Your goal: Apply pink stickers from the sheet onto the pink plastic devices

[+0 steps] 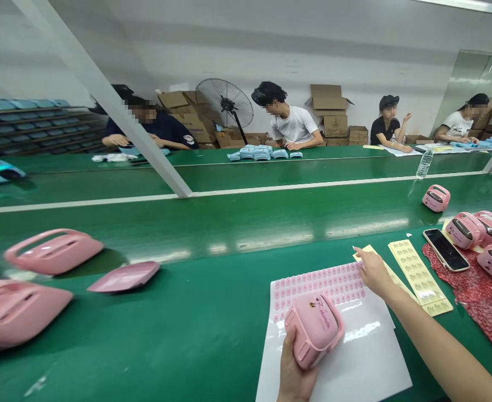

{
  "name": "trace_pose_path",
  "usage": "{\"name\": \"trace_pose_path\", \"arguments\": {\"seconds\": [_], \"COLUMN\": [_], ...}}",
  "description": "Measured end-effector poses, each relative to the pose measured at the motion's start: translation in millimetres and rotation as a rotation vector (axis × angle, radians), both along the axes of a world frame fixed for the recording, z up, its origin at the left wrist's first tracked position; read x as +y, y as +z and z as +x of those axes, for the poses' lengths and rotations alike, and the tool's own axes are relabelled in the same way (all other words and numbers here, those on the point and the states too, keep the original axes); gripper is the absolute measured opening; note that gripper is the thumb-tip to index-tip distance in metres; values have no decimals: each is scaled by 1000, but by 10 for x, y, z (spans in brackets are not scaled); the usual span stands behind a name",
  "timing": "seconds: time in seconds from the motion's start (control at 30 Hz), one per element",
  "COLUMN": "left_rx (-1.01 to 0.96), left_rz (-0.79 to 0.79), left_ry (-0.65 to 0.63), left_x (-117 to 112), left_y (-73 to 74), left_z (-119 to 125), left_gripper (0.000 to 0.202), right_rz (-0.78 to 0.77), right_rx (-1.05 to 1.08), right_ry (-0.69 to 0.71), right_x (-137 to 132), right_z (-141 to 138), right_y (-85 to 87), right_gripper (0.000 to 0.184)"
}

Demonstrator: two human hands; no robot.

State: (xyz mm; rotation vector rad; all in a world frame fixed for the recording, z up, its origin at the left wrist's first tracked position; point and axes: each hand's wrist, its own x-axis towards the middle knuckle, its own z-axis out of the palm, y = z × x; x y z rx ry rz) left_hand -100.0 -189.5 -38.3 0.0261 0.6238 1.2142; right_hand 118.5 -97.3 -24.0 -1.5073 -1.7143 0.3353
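Observation:
My left hand (296, 368) is wrapped round a small rounded pink plastic case (318, 324) with dark print on its top face. The case is tilted above a white sheet of pink stickers (304, 287), whose small round stickers run in rows along the far end. At the sheet's far right corner is my right hand (373, 272), fingers drawn together and pointing left. Whatever lies between its fingertips, if anything, is too small to make out. Beside that hand are a partly covered yellow strip (396, 279) and a yellow sticker sheet (419, 273).
Larger pink shells (57, 251) and a pink panel (124, 277) lie left. At right are a phone (445, 249), red bubble wrap (459, 290) and several pink cases (466, 230). A bottle (425, 163) stands farther back. A white post (115, 106) rises left; several people work across the table.

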Motion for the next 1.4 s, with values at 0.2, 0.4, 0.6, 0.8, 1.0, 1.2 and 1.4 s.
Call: {"name": "trace_pose_path", "arguments": {"seconds": [0.2,0.4,0.6,0.8,1.0,1.2,1.4], "left_rx": [-46,-196,-394,-438,-395,-398,-360], "left_rz": [-23,52,247,235,109,84,1], "left_ry": [125,91,38,71,120,133,180], "left_x": [22,77,182,152,110,89,71], "left_y": [9,35,179,329,384,454,566], "left_z": [45,93,229,333,354,391,434], "left_gripper": [38,38,40,47,53,55,52], "right_rz": [0,-10,-318,-316,-257,-194,-256], "right_rx": [13,305,1075,1054,1003,1068,979], "right_ry": [-4,-62,150,170,142,99,153], "right_x": [16,-206,-746,-904,-919,-957,-934], "right_z": [-86,-202,-662,-841,-876,-925,-858], "right_y": [-186,-28,434,495,498,571,517], "right_gripper": [33,23,36,38,42,39,39]}}
